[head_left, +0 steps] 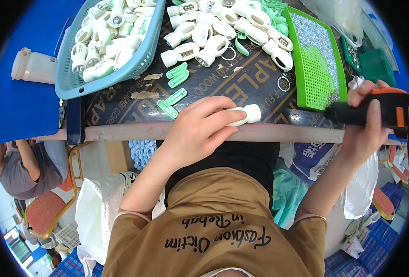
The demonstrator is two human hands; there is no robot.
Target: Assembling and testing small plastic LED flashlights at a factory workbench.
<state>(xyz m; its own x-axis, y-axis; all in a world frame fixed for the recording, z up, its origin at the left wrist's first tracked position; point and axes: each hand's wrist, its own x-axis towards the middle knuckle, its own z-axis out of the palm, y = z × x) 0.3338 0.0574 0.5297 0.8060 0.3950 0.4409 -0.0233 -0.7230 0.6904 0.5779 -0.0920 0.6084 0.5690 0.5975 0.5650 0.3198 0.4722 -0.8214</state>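
Close to the table's front edge, my left hand (pixel 197 129) is closed around a small white flashlight (pixel 253 113), its round head pointing right. The palm hides part of its body. At the right, my right hand (pixel 369 127) grips a black and orange power screwdriver (pixel 389 108). Its dark nose points left, by the lower corner of a bright green tray (pixel 300 76). Small silvery screws (pixel 313 32) lie heaped in that tray. Left of the held flashlight are loose green plastic pieces (pixel 172 102).
A blue basket (pixel 142 69) full of white flashlights stands at the far left. More flashlights (pixel 213 48), some with key rings, are piled on the dark table (pixel 121 108) at the back. A white jug (pixel 33 64) is left of the basket. Another person (pixel 33 168) sits at the left.
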